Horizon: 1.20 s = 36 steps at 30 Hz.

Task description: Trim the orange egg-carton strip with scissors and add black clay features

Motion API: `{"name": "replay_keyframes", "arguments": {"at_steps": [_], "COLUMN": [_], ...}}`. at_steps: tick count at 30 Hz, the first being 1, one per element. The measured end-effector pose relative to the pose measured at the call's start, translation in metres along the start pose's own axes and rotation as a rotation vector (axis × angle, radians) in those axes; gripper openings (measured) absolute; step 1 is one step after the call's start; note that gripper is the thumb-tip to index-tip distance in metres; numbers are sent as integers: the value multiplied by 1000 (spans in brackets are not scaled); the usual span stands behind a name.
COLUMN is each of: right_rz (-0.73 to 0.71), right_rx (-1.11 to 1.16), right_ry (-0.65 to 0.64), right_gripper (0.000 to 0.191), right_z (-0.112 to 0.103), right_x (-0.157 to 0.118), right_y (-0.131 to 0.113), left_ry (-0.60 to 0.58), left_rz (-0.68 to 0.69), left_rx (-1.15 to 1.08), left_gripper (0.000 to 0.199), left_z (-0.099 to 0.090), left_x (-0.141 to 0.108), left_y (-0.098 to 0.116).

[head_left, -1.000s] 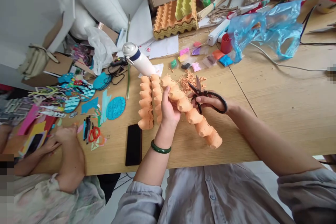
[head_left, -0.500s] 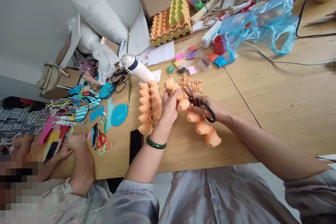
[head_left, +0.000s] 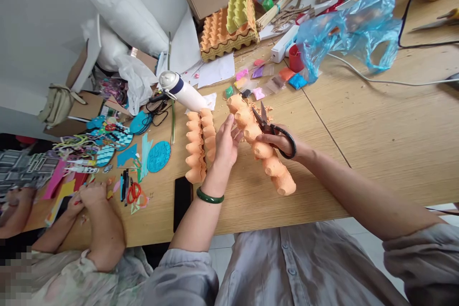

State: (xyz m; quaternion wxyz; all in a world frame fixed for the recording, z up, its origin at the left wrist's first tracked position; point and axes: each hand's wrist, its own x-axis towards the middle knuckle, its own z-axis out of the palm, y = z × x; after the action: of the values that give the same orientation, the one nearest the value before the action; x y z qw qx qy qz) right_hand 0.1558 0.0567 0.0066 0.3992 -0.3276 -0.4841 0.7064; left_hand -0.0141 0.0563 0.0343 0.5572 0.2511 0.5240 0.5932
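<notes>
A strip of orange egg-carton cups (head_left: 253,132) slants across the table in front of me. My left hand (head_left: 226,144) is at its left side, fingers spread and grasping nothing; whether the fingertips touch the cups I cannot tell. Black-handled scissors (head_left: 264,125) are in my right hand (head_left: 283,143), blades parted and pointing away from me. The right fingers also lie against the strip's right side. Orange trimmings (head_left: 268,114) show behind the blades. Two more orange cup strips (head_left: 194,148) rest side by side to the left of my left hand.
A white bottle (head_left: 186,93) lies beyond the strips, near small coloured packets (head_left: 258,93). Stacked egg trays (head_left: 229,28) and a blue plastic bag (head_left: 347,28) are farther back. A black phone (head_left: 183,203) lies by my left forearm. Another person's hands (head_left: 92,194) are at left.
My left hand has let go of the strip's upper end and opened, moving slightly toward me. More of the strip's upper cups show. The scissors stay in my right hand.
</notes>
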Motion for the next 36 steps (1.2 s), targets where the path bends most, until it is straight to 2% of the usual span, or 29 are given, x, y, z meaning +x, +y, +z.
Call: {"name": "replay_keyframes", "arguments": {"at_steps": [3,7,11,13,18,21,24,28,32,36], "right_rz": [76,128,76,57,182,245,209,180,143,-31], "right_rx": [77,127,13,-82,-125,-108,-130,-102,-173,-487], "right_ry": [14,-3,-8,21,42,57,106,35,33,68], "right_gripper": [41,43,44,42,45,42,39,37,25,21], "right_z": [1,2,0,-3,-17,-23,-23,-20,-15,-7], "right_x": [0,0,1,1,1,2,1,0,-4,-9], "right_y": [-1,0,3,2,-14,-23,-26,-25,-25,-22], "left_ry": [-61,-165,-101,-69,-8,14,-14,-101,-19,23], "left_rz": [-80,-3,-46,-55,127,152,93,52,89,171], "left_rx": [-30,22,106,121,199,253,283,164,35,-38], "left_gripper": [27,19,35,37,39,42,40,32,22,14], "left_z": [3,7,8,9,14,17,17,10,1,-4], "left_x": [0,0,4,7,7,7,6,0,-5,-9], "left_y": [-4,-5,-4,-1,13,19,17,9,-2,-14]}}
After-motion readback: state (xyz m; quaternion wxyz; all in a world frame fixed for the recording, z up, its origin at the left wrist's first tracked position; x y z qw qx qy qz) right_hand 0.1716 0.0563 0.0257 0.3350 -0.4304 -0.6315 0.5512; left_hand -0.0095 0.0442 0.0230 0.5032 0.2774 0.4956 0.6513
